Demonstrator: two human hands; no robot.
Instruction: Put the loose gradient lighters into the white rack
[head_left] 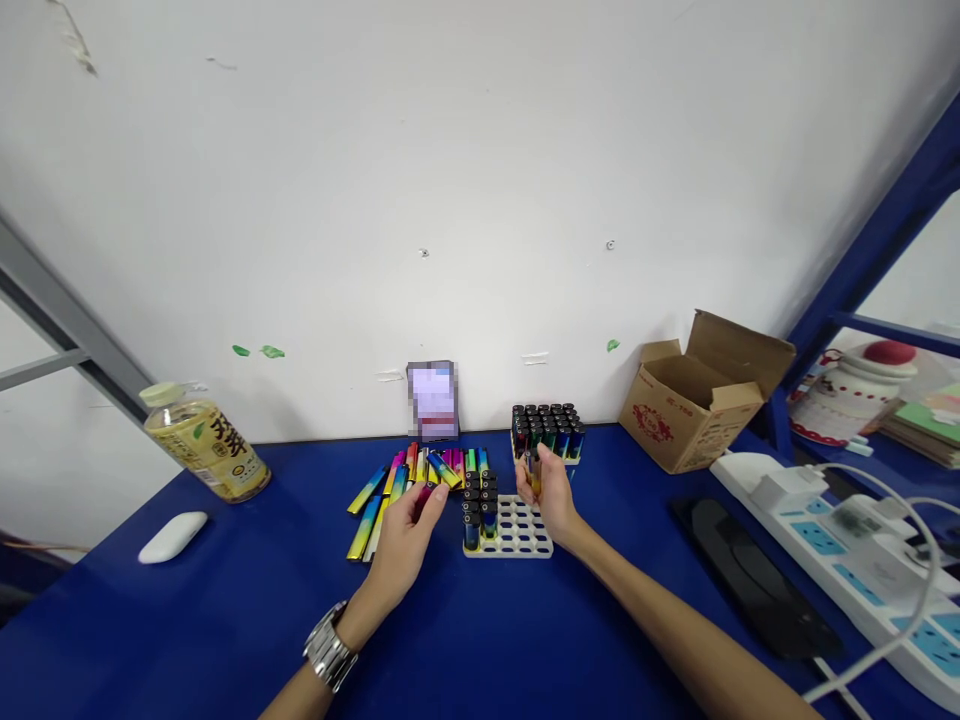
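My left hand (409, 535) is closed, thumb and fingers pinching a small magenta lighter-like piece (426, 494), mostly hidden by the fingers. Right beside it lies a pile of shiny lighter-shaped pieces (365, 525) in blue, yellow, pink and green. My right hand (551, 490) grips a small lighter (534, 472) with a yellowish body, held upright above a white perforated tray (525, 540). In the tray's left columns stand several black-topped pieces (471, 530); its right-hand holes are bare. Behind my right hand, a second rack holds dense rows of black-topped pieces (547, 425).
A phone (433, 400) leans on the wall. At left are a bottle (206, 445) and a white case (172, 537). To the right stand an open cardboard box (682, 410), a black flat device (754, 575) and a power strip (832, 560) with cables.
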